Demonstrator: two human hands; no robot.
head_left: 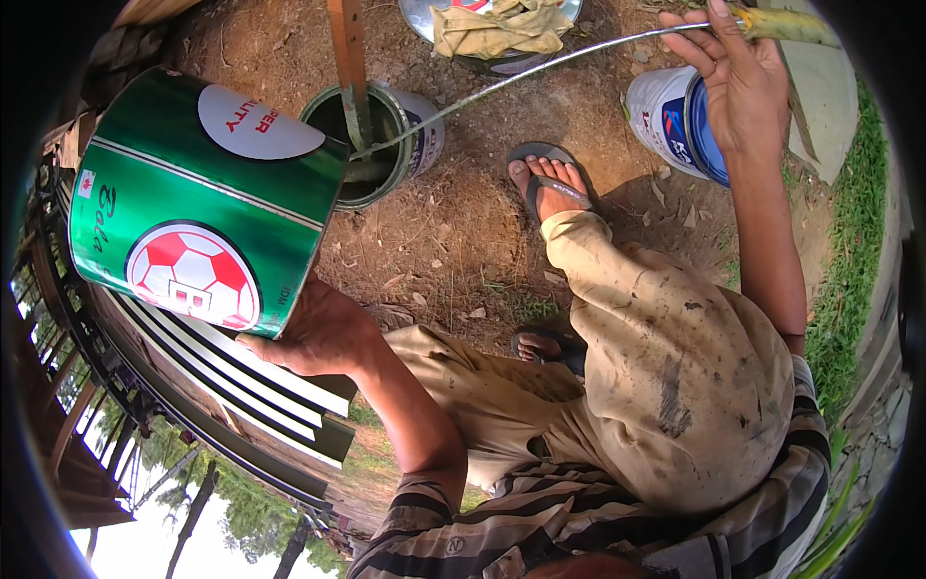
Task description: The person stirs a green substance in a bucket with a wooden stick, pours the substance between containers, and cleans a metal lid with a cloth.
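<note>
My left hand [318, 333] grips the bottom of a large green tin can [203, 203] with a red-and-white football picture, tilted with its mouth toward a smaller open paint can [371, 145] on the dirt. My right hand [733, 72] holds the far end of a long thin metal rod [521, 77] whose other end reaches into that open can. An upright wooden stick [349, 68] also stands in the can.
A white and blue paint bucket [675, 121] stands by my right wrist. A metal basin with a yellowish rag [502, 29] sits at the top. My sandalled feet [545, 183] rest on bare dirt; grass runs along the right; a dark metal railing [222, 386] lies lower left.
</note>
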